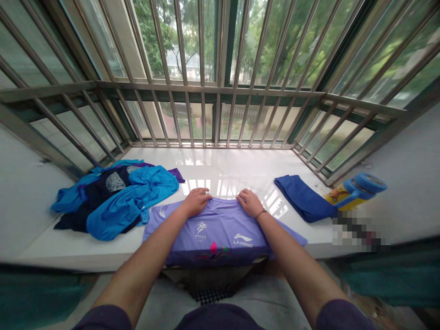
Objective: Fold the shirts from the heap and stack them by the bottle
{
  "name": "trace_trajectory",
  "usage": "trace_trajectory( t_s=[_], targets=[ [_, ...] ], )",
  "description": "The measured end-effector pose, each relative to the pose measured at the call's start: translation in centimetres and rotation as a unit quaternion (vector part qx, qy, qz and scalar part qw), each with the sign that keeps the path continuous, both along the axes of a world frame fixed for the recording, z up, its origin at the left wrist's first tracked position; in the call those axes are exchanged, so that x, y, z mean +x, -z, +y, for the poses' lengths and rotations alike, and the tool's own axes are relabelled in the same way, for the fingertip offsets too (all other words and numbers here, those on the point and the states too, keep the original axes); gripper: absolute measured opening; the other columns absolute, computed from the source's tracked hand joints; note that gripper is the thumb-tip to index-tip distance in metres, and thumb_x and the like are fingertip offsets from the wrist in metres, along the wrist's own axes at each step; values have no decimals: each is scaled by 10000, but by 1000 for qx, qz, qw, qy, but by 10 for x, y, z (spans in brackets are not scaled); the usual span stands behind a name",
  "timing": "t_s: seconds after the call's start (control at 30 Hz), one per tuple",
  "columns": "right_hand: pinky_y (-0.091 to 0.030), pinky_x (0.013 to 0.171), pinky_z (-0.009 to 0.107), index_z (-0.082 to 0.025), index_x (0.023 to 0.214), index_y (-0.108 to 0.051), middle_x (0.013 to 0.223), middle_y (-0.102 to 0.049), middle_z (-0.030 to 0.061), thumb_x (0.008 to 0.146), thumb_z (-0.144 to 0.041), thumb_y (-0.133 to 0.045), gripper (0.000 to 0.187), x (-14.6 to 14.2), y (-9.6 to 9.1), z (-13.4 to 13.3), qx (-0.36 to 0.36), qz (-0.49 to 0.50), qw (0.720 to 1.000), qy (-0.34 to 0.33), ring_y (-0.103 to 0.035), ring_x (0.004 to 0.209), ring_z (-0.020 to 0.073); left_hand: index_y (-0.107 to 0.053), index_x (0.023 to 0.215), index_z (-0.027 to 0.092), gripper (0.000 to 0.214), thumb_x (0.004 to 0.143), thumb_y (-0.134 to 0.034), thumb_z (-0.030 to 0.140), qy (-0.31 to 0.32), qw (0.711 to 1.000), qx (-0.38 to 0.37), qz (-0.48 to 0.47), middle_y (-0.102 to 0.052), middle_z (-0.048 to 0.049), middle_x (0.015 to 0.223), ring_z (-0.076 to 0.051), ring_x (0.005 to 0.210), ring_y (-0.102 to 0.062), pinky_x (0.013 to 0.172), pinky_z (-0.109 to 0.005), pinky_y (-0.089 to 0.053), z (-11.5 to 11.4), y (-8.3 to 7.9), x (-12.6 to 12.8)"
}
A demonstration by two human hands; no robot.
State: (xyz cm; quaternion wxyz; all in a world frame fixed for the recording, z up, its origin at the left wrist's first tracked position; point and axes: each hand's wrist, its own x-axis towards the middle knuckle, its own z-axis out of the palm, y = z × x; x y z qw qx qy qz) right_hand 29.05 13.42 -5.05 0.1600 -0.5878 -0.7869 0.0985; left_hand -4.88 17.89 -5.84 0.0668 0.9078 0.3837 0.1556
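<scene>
A light purple T-shirt (220, 224) with white logos and a pink and green print lies spread on the white sill, its lower part hanging over the front edge. My left hand (197, 201) is closed on the shirt at the left side of the neckline, fingers curled over the fabric. At the right side of the neckline, my right hand (250, 202) grips the shirt in the same way. The collar stretches between the two hands. Each sleeve lies out to its side on the sill.
A heap of blue and dark clothes (130, 192) lies at left. On the right are a folded blue garment (302, 197) and a blue and yellow bottle (359, 190). Metal window bars (216, 110) rise behind the glossy white sill (220, 160).
</scene>
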Motion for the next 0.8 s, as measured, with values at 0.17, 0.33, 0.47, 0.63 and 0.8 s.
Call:
trace_trajectory(
  t_s=[0.17, 0.33, 0.47, 0.63, 0.8],
  targets=[
    [-472, 1030, 339, -194, 1079, -778, 1192, -704, 111, 1158, -380, -428, 404, 4, 3, 7, 3, -24, 1000, -12, -627, 1081, 217, -754, 1073, 223, 228, 1056, -551, 325, 41, 998, -10, -45, -724, -138, 1319, -308, 1221, -674, 1070, -473, -535, 9, -3, -3],
    [-468, 1041, 318, -190, 1051, -802, 1193, -702, 107, 1168, -406, -420, 455, 5, -1, 12, -10, -51, 998, -17, -636, 1084, 207, -713, 962, 220, 196, 1024, -601, 368, 53, 988, -83, -117, -723, -145, 1281, -299, 1207, -677, 1084, -461, -532, 19, -2, -9],
    [-450, 1046, 285, -185, 1045, -814, 1197, -711, 100, 1175, -415, -416, 478, 0, -9, 14, -28, -78, 997, -2, -649, 1101, 193, -708, 982, 211, 226, 1031, -576, 388, 36, 977, -147, -148, -724, -145, 1298, -278, 1250, -677, 1140, -432, -518, 31, -3, -15],
    [-450, 995, 279, -182, 1031, -821, 1133, -748, 108, 1180, -442, -376, 537, -11, -19, 15, -52, -115, 991, 41, -667, 1093, 203, -691, 865, 224, 161, 986, -648, 322, 56, 980, -162, -103, -763, -80, 1104, -227, 1095, -714, 1041, -343, -551, 45, -15, -23],
    [-464, 922, 317, -173, 1073, -828, 1122, -776, 147, 1175, -483, -347, 581, -26, -19, 16, -75, -145, 982, 95, -691, 1078, 243, -709, 857, 227, 86, 934, -731, 256, -22, 990, -128, -53, -734, -86, 1125, -261, 1086, -676, 1018, -386, -525, 42, -15, -15]
  ],
)
